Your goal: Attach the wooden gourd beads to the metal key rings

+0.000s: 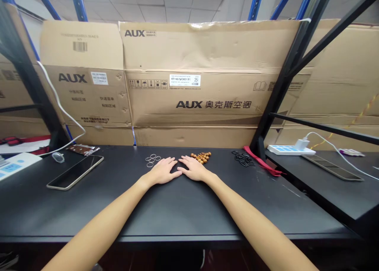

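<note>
Both of my hands lie flat on the black tabletop (174, 211), palms down, with thumbs almost meeting. My left hand (162, 171) is open and holds nothing; several metal rings (152, 157) sit just beyond it to the left. My right hand (192, 168) is open too, fingers stretched out. Right behind its knuckles is a small heap of brown wooden beads (203, 157), partly covered by the hand. Farther right rests a pile of black oval links (243, 159), apart from both hands.
On the left lie a phone (75, 172), a plastic packet (83, 149) and a power strip (17, 166). A red strap (263, 163) runs beside the right rack post. Cardboard sheets (204, 53) stand along the back. Another phone (331, 167) and power strip (284, 150) are on the neighbouring table.
</note>
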A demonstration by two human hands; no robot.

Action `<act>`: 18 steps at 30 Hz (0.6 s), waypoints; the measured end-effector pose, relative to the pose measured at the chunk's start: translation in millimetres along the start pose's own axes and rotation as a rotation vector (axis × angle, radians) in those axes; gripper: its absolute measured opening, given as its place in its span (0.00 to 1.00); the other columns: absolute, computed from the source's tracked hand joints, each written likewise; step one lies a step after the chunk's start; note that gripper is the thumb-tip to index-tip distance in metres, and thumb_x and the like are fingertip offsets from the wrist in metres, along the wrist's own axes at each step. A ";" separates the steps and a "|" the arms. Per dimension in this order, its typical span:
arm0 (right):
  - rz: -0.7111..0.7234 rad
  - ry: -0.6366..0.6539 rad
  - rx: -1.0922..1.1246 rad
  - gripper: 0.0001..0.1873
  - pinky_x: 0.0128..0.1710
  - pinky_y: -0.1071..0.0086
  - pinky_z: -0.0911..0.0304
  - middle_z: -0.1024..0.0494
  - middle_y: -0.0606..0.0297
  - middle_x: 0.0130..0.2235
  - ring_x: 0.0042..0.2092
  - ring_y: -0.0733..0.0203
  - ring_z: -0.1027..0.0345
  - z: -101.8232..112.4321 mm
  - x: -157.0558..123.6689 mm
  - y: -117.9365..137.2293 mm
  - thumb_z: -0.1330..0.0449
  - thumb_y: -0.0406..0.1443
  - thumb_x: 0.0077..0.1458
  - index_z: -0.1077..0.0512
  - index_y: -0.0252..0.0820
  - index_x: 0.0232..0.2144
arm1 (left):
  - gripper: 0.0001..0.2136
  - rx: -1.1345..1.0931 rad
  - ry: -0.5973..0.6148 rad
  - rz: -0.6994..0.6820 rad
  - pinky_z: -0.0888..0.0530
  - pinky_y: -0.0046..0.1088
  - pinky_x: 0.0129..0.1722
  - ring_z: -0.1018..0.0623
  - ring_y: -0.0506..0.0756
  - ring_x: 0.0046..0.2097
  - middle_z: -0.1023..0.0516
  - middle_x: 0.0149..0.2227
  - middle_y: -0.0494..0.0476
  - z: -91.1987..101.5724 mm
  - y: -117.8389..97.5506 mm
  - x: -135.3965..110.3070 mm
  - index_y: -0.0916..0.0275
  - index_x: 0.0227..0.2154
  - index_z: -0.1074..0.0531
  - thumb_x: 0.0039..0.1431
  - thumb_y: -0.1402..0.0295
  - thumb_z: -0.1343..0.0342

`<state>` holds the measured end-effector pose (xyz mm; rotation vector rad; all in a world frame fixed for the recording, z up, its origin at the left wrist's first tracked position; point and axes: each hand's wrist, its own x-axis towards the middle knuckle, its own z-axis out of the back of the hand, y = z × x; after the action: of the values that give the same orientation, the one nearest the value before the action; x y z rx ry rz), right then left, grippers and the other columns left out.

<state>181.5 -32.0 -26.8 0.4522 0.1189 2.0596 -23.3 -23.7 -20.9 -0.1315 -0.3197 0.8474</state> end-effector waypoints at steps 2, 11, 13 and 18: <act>-0.001 0.001 -0.003 0.31 0.62 0.58 0.55 0.42 0.54 0.62 0.63 0.52 0.51 0.0 0.0 -0.1 0.53 0.50 0.59 0.38 0.39 0.58 | 0.34 -0.002 0.003 0.002 0.49 0.41 0.62 0.45 0.62 0.64 0.43 0.63 0.64 -0.3 0.3 0.0 0.61 0.58 0.39 0.57 0.42 0.58; 0.014 -0.007 -0.005 0.31 0.62 0.58 0.55 0.42 0.53 0.62 0.63 0.51 0.51 -0.8 0.6 -1.2 0.53 0.50 0.59 0.39 0.37 0.58 | 0.35 0.003 0.009 0.004 0.48 0.43 0.62 0.44 0.64 0.64 0.43 0.62 0.65 1.7 -2.5 -0.6 0.63 0.58 0.39 0.57 0.42 0.60; 0.014 -0.004 -0.002 0.31 0.62 0.58 0.54 0.42 0.54 0.62 0.63 0.52 0.51 -0.1 0.5 -0.6 0.53 0.50 0.59 0.39 0.38 0.58 | 0.35 0.006 0.005 0.001 0.48 0.43 0.62 0.44 0.64 0.64 0.42 0.62 0.65 2.4 -3.4 -0.7 0.63 0.58 0.39 0.57 0.42 0.60; 0.016 -0.011 -0.007 0.31 0.62 0.59 0.54 0.42 0.53 0.62 0.63 0.52 0.50 -2.1 0.9 -1.8 0.53 0.51 0.59 0.38 0.38 0.58 | 0.35 0.046 0.027 -0.001 0.48 0.43 0.62 0.44 0.64 0.64 0.43 0.62 0.66 3.5 -4.3 -0.7 0.64 0.59 0.40 0.57 0.42 0.61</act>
<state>181.7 -30.1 -28.9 0.4619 0.1019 2.0728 -21.8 -27.0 -16.7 -0.0995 -0.2745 0.8511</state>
